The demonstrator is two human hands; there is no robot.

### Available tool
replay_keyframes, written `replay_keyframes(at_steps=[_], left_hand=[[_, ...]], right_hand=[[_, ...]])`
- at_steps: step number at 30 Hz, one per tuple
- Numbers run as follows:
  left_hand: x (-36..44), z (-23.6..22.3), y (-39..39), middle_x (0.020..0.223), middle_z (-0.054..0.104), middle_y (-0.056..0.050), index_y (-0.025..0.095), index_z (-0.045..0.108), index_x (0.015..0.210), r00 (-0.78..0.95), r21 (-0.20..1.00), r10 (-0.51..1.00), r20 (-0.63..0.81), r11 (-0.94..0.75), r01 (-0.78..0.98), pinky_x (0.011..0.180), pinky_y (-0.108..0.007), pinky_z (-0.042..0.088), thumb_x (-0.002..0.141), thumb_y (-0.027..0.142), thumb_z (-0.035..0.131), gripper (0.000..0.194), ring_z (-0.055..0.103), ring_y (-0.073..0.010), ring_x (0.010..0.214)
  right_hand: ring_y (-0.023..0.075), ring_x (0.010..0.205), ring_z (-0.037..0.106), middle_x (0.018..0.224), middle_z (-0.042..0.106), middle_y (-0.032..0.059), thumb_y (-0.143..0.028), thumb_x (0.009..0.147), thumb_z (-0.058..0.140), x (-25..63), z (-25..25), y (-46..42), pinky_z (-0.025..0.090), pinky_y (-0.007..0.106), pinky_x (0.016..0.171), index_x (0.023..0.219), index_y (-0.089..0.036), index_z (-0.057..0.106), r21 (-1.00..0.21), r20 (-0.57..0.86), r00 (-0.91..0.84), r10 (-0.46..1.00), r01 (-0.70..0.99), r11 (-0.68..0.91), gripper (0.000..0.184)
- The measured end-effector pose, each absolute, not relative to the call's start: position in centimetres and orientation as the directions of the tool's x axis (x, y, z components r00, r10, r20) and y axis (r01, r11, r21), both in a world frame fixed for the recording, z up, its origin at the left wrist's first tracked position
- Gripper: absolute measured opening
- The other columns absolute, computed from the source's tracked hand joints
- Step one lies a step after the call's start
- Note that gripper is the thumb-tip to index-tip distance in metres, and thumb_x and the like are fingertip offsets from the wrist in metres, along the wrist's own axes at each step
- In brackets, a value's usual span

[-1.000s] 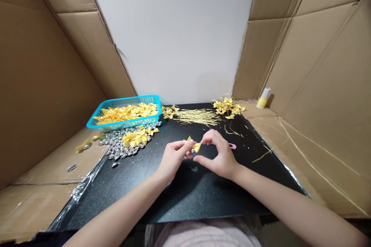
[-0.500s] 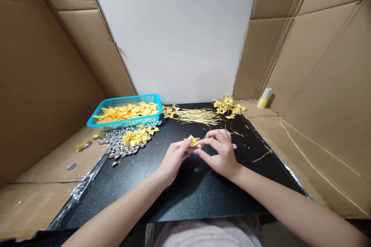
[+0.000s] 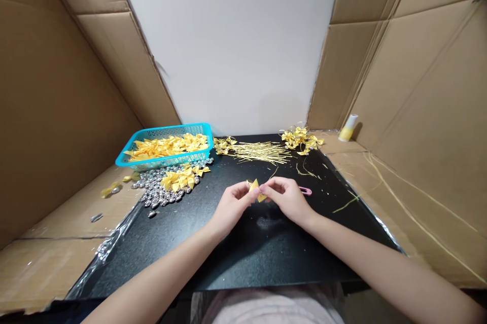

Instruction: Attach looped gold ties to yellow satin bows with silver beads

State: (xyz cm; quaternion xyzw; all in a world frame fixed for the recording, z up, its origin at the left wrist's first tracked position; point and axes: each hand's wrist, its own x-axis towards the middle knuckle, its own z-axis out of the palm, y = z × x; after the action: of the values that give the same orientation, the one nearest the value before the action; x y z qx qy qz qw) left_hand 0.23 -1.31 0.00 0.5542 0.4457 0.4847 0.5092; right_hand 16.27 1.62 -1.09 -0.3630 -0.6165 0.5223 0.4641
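Above the middle of the black table, a small yellow ribbon bow is pinched between my two hands. My left hand is closed on its left side with thumb and fingertips. From the right, my right hand grips it too, thumb and forefinger pressed together at the bow's middle. The silver bead seen on the bow earlier is now hidden by my fingers. A thin yellow tie strand shows just behind my right hand. Partly covered by that hand lies a pink clip-like thing.
A blue basket of yellow bows stands back left. Silver beads and loose bows lie before it. Golden tie strips spread at the back centre, beside tied bows. A thread cone stands right, among cardboard walls.
My right hand has turned and closed in on the bow, its raised fingers now curled. The bow has tilted upright, and more of the pink thing shows.
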Motion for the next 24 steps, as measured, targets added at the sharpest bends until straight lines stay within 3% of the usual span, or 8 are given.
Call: replay_keyframes(at_steps=[6,12,20,24], left_hand=[[0.5,0.2,-1.5,0.08,0.068,-0.004,0.014,0.071,0.078,0.111,0.992,0.986,0.122,-0.122,-0.014,0.075,-0.026,0.046,0.071,0.033,0.078,0.021,0.061,-0.017,0.078],[0.4,0.1,-1.3,0.077,0.07,-0.003,0.015,0.073,0.083,0.029,0.994,0.995,0.101,-0.099,-0.052,0.068,-0.025,0.047,0.071,0.033,0.077,0.022,0.059,-0.0139,0.069],[0.1,0.2,-1.8,0.084,0.072,-0.006,0.017,0.074,0.088,0.047,0.911,0.941,0.335,-0.337,0.238,0.07,-0.026,0.048,0.081,0.032,0.067,0.018,0.063,-0.0192,0.076],[-0.1,0.5,-1.8,0.083,0.069,-0.006,0.018,0.073,0.087,0.141,0.851,0.901,0.411,-0.434,0.296,0.072,-0.026,0.046,0.084,0.032,0.063,0.017,0.061,-0.0178,0.076]], right_hand=[[0.0153,0.058,0.058,0.06,0.065,0.0012,-0.047,0.072,0.072,16.1,-1.1,1.3,0.046,0.028,0.057,0.066,-0.018,0.066,-0.983,0.185,-0.197,0.963,-0.046,0.18,0.031],[0.0199,0.071,0.065,0.074,0.071,0.0048,-0.033,0.077,0.07,16.4,-0.3,0.7,0.05,0.033,0.073,0.074,-0.019,0.069,-0.897,0.395,-0.19,0.899,0.134,0.422,0.015],[0.0191,0.07,0.066,0.075,0.071,0.0035,-0.023,0.072,0.072,16.4,-0.2,0.3,0.053,0.033,0.07,0.079,-0.019,0.067,-0.846,0.463,-0.246,0.852,0.166,0.507,0.01],[0.0196,0.071,0.067,0.076,0.072,0.0042,-0.024,0.073,0.071,16.3,-0.3,0.1,0.055,0.034,0.071,0.078,-0.019,0.066,-0.886,0.414,-0.257,0.873,0.106,0.451,0.009]])
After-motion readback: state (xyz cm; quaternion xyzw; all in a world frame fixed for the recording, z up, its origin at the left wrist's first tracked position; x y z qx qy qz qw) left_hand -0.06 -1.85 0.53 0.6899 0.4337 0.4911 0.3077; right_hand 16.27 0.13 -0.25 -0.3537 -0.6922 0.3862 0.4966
